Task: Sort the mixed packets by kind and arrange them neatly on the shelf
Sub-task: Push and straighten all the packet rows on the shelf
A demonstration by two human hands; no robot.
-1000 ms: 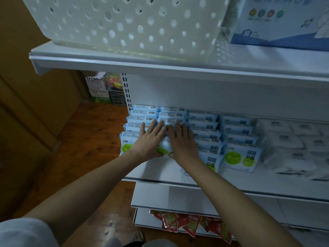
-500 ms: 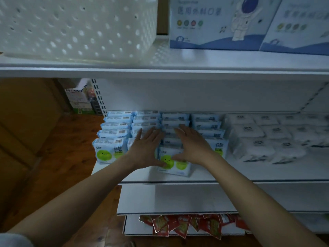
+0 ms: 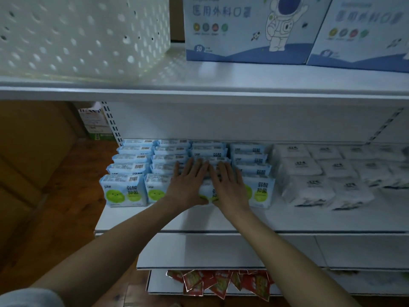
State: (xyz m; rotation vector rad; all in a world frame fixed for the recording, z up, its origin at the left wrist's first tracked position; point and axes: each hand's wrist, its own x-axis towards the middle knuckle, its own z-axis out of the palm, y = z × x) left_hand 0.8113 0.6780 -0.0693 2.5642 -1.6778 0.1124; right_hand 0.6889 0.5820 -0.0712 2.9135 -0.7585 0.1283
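Observation:
Blue-and-white packets with a green smiley face [image 3: 124, 190] stand in several front-to-back rows on the left half of the white middle shelf [image 3: 287, 220]. Plain white packets [image 3: 307, 190] lie in rows on its right half. My left hand [image 3: 188, 185] and my right hand [image 3: 228, 187] lie side by side with straight fingers, pressing flat on the third row of blue packets. The front packet of that row [image 3: 207, 191] shows only between my hands.
A white perforated basket [image 3: 84, 36] and blue-white mask boxes [image 3: 250, 29] stand on the upper shelf. Red sachets [image 3: 221, 284] hang over the edge of a lower shelf. Left of the shelving is a wooden floor [image 3: 55, 218] and stacked cartons [image 3: 95, 122].
My view has shifted right and lifted. My hands have closed together on the third row of blue packets, the fingers flatter and nearer each other than before.

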